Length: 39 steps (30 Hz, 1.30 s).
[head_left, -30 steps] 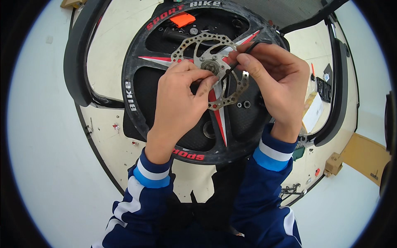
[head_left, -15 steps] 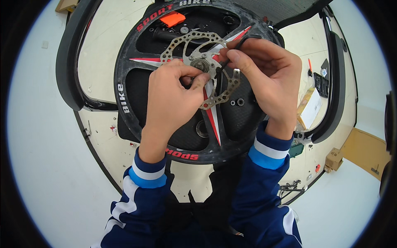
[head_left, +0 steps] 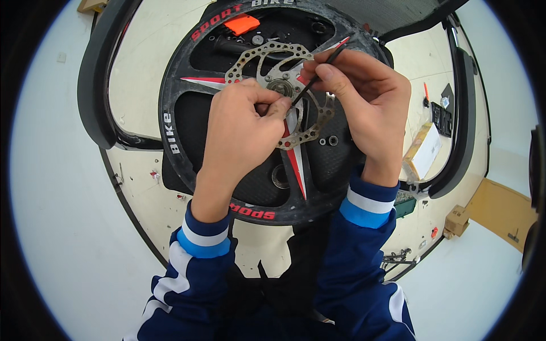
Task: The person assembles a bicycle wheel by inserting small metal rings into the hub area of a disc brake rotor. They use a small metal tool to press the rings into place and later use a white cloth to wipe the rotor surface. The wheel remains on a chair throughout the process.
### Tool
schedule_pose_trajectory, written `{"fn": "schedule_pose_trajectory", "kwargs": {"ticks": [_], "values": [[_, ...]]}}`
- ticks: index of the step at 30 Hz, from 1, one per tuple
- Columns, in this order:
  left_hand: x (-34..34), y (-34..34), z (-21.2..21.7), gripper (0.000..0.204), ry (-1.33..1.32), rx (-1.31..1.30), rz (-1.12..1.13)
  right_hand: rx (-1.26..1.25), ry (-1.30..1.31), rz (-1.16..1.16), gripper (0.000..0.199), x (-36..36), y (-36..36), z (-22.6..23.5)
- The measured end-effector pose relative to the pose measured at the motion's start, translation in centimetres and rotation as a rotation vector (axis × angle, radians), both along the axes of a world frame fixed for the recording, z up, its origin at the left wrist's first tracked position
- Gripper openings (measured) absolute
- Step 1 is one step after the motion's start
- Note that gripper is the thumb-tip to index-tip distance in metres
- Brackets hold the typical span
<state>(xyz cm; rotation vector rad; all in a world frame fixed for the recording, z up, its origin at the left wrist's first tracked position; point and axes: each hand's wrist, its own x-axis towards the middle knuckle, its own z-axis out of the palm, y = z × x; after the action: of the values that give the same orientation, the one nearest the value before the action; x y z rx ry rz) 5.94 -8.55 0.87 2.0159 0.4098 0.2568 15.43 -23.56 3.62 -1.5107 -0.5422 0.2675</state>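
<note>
Brake rotor (head_left: 277, 75) lies over the middle of a black spoked wheel (head_left: 183, 165), inside its rim. The right hand (head_left: 364, 96) pinches a slim black tool (head_left: 304, 92) angled down toward the rotor's centre; the left hand's (head_left: 242, 128) fingertips meet narrowly there, anything gripped hidden. An orange piece (head_left: 242, 24) lies near the wheel's far edge.

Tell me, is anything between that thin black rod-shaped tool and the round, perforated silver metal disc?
The left hand has fingertips at the lower tip of the tool, covering part of the disc; nothing else visible intervenes.
</note>
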Motion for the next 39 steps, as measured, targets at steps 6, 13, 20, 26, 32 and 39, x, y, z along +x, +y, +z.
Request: {"fn": "schedule_pose_trajectory", "kwargs": {"ticks": [6, 13, 20, 26, 32, 39], "values": [[0.0, -0.1, 0.3, 0.012, -0.002, -0.025, 0.019, 0.006, -0.027, 0.027, 0.017, 0.0, 0.2, -0.2], [0.1, -0.3, 0.4, 0.014, 0.038, -0.031, 0.052, 0.023, -0.034, 0.026, 0.019, 0.1, 0.2, -0.5], [0.0, -0.3, 0.2, 0.015, 0.041, -0.008, 0.060, -0.018, -0.061, 0.030, 0.018, -0.4, 0.3, -0.2], [0.0, -0.1, 0.5, 0.013, 0.031, 0.006, 0.041, -0.058, -0.113, 0.030, 0.016, -0.6, 0.3, 0.1], [-0.6, 0.3, 0.6, 0.010, -0.060, 0.065, -0.049, -0.075, -0.118, 0.034, 0.016, -0.7, 0.1, 0.4], [-0.5, 0.0, 0.2, 0.015, -0.108, 0.139, -0.029, -0.080, -0.111, 0.039, 0.018, -0.8, 0.3, 0.5]]}}
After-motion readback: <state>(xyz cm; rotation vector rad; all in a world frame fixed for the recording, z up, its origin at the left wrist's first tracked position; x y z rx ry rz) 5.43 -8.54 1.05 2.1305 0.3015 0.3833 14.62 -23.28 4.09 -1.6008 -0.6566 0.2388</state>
